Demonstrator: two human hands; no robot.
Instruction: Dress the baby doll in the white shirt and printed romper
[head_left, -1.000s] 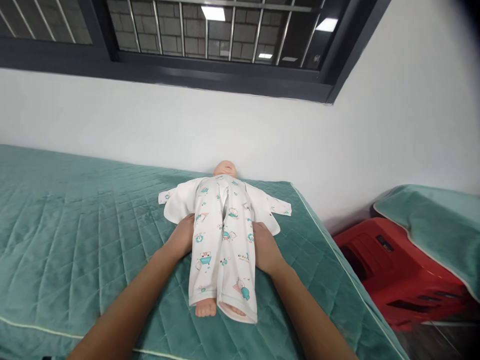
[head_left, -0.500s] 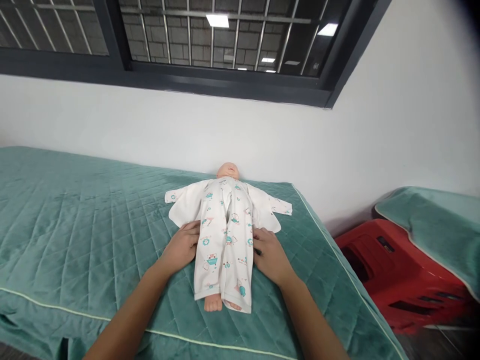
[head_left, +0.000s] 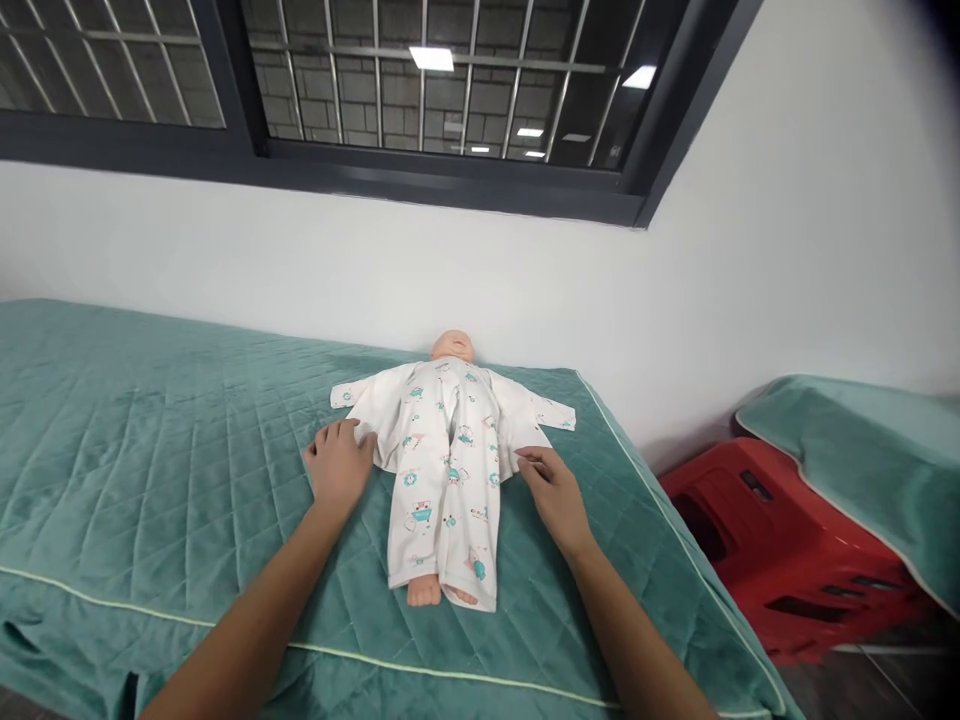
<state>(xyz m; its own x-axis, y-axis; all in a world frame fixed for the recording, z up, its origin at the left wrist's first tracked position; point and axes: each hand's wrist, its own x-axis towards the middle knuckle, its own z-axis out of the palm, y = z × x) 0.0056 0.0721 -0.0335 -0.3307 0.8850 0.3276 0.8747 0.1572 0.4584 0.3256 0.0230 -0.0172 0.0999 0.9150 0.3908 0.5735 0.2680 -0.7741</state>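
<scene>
- Fingers, left hand (head_left: 339,465): bent, thumb apart from the rest, touching one flap of the white jacket (head_left: 386,400); cannot tell whether cloth is pinched.
- Fingers, right hand (head_left: 555,495): thumb and forefinger nearly together at the opposite flap; whether the hem sits between them cannot be told.
- White jacket, sleeves outspread: uneven pulling on its flaps could bunch the cloth or skew whatever lies over it.
- Printed trousers (head_left: 422,515): lengthwise between both hands, over the jacket's middle; a snag by either flap would likely drag them askew.
- Doll (head_left: 452,345): on the green bed cover (head_left: 187,430), feet showing at the trouser ends, head near the wall (head_left: 375,260); a push wallward could jam the head.
</scene>
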